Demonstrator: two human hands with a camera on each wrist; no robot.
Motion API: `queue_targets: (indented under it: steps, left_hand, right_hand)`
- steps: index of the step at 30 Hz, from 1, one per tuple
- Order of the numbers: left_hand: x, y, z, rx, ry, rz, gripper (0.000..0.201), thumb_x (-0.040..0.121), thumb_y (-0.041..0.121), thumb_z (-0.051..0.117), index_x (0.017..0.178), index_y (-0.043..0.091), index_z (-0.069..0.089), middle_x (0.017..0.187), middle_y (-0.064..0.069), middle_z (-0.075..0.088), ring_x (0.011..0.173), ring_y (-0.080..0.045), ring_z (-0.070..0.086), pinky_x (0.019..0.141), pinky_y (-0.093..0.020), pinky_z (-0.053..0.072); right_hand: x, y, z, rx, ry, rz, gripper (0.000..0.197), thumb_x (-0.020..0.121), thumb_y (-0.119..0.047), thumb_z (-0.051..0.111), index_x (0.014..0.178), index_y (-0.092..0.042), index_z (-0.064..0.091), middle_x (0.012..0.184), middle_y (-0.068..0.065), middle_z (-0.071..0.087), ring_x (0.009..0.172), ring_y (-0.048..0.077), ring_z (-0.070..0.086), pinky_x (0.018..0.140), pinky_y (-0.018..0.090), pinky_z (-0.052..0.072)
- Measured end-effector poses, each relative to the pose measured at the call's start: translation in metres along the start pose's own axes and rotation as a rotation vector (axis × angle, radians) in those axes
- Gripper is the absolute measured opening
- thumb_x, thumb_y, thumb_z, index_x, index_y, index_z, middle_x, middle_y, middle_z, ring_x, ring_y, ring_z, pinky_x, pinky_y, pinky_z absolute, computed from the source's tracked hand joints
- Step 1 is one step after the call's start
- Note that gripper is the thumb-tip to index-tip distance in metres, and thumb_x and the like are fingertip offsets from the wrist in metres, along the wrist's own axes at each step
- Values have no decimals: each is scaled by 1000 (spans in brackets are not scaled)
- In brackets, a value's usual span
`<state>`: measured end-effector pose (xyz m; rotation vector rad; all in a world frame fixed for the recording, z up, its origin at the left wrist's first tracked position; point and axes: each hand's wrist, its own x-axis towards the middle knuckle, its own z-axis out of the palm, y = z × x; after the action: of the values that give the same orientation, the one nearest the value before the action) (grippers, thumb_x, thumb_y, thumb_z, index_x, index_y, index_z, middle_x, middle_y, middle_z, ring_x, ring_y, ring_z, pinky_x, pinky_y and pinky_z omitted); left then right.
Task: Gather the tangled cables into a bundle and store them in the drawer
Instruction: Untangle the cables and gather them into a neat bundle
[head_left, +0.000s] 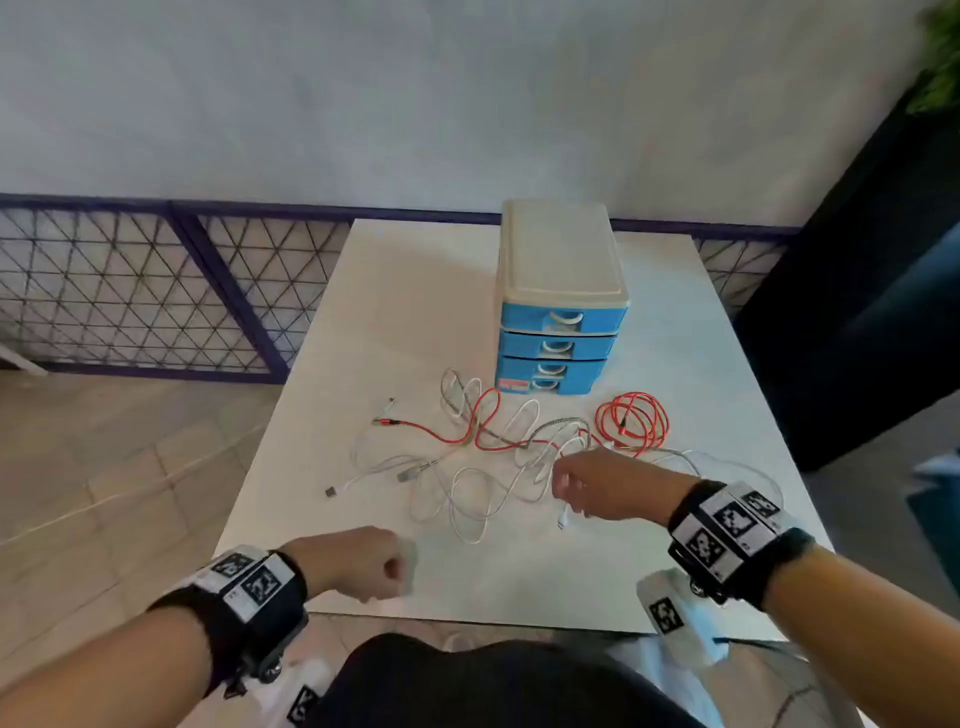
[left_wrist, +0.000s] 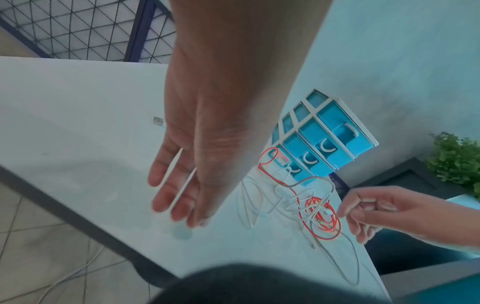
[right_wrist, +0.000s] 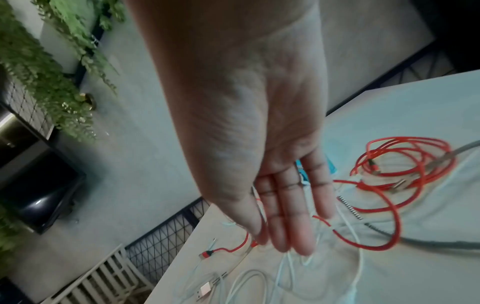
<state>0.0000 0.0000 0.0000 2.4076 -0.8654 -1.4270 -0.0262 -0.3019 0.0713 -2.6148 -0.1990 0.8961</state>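
Note:
Tangled cables lie on the white table (head_left: 395, 322) in front of a small blue drawer unit (head_left: 558, 332) whose drawers are all pushed in. A red cable (head_left: 631, 421) is coiled at the right, with white cables (head_left: 467, 499) and a grey braided cable (head_left: 561, 423) looped through it. My right hand (head_left: 563, 488) hovers over the right part of the tangle. In the right wrist view its fingers (right_wrist: 285, 236) are straight and hold nothing. My left hand (head_left: 400, 566) hangs over the table's near edge, left of the cables, with relaxed fingers (left_wrist: 176, 205) and nothing in them.
A dark lattice fence (head_left: 130, 291) runs behind and left of the table. A dark cabinet (head_left: 872, 291) stands at the right with a green plant (head_left: 940, 57) above it. Tiled floor (head_left: 104, 467) lies to the left. The drawer unit (left_wrist: 324, 139) stands at the table's far right.

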Motion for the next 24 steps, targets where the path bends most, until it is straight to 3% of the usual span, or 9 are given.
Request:
queue_targets:
  steps: [3,6,11,14,18,21,24]
  left_hand:
    - [17,3,-15,31,193,-7,9,80,18,50,77,23,56,83,4,62,76,-12,55,67,-23,41]
    - [33,-3,-24,91,342,-57,13,78,16,47,76,26,55,86,3,65,82,-16,59,72,-33,48]
    - [51,-20,-36,48,587,-193,14,83,8,44,88,18,53,93,-3,54,83,-26,57,67,-35,42]
    - [63,-23,-36,34,646,-216,13,87,10,44,97,13,52,98,-5,52,88,-28,57,69,-38,43]
    - [72,-18,-34,77,713,-247,15,91,16,43,104,10,46,96,-5,54,89,-29,59,63,-36,38]
    - [72,-23,-32,28,717,-205,8,91,21,48,98,15,48,92,-3,52,86,-28,59,61,-34,37]
    - [68,-25,-42,-72,697,-180,7,87,19,56,91,14,53,92,2,47,84,-22,54,66,-33,39]
  right_hand:
    - [24,-14,-2,-21,93,-49,22,94,-13,45,103,-19,64,112,5,66,106,22,58,84,26,41]
    - [42,-25,-2,-52,99,-72,26,93,-11,44,106,-18,65,113,4,66,107,23,58,87,29,42]
    - [61,-42,-11,-83,117,-106,27,92,-11,44,107,-17,66,118,3,64,111,23,56,94,34,43]
    - [67,-50,-17,-86,116,-104,27,94,-11,45,111,-14,65,120,6,63,113,24,54,93,32,41]
    - [71,-56,-20,-61,99,-96,28,94,-13,44,112,-13,66,119,8,64,112,25,55,93,34,42]
    - [76,-54,-20,-82,57,-95,28,94,-13,44,112,-13,66,120,6,64,113,24,54,92,33,40]
    - [83,-50,-23,-94,57,-85,26,96,-16,46,114,-15,65,122,5,62,113,24,54,93,33,40]
